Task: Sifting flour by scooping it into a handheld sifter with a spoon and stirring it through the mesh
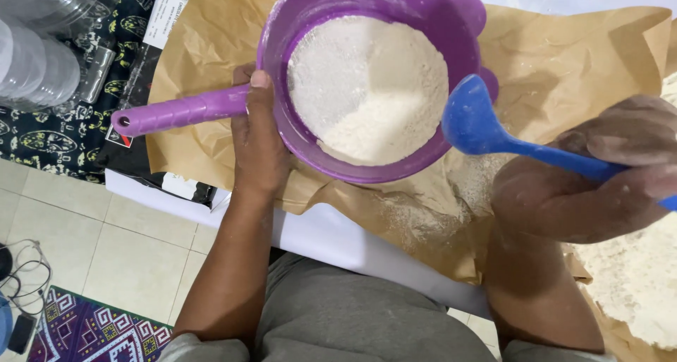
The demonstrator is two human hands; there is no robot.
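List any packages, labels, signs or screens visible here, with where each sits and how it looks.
White printed label: top left, on a dark package beside the brown paper; rectangular, small dark print.
Black flat package: at the table's near edge, under the brown paper's corner; dark with a white patch.
Small sticker: below the purple sieve handle's end; white with red.
No signs or screens show.

Clear plastic containers top left; patterned rug and perhaps cables below.
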